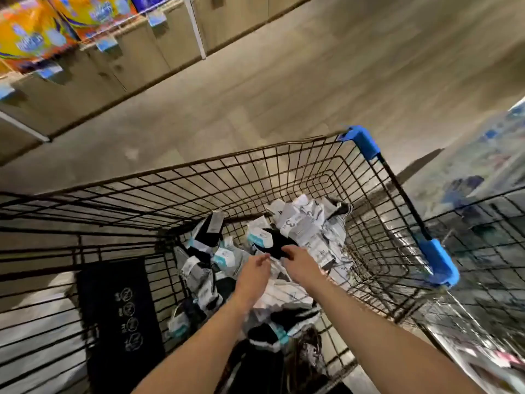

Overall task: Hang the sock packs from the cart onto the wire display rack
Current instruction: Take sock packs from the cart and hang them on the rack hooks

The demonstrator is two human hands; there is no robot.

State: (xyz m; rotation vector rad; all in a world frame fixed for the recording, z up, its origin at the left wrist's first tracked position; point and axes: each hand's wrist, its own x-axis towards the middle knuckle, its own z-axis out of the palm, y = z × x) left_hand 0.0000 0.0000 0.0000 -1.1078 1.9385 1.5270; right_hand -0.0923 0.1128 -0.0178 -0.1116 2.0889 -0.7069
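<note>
A black wire shopping cart [284, 177] with blue corner guards fills the lower view. Several sock packs [298, 226], black, white and grey with white and teal paper bands, lie piled in its basket. Both my arms reach down into the pile. My left hand [254, 268] hovers over the packs with its fingers loosely curled and nothing in it. My right hand [298, 258] has its fingers bent down onto a black sock pack [277, 243] with a teal label; the frame is blurred and I cannot tell whether it grips it. The wire display rack is not clearly in view.
A store shelf [93, 44] with orange and yellow packages and blue price tags runs along the upper left. Bare grey floor [312, 81] lies beyond the cart. A dark wire grid [488, 251] and blurred goods stand at the right. A black safety flap [119, 314] hangs at the cart's near left.
</note>
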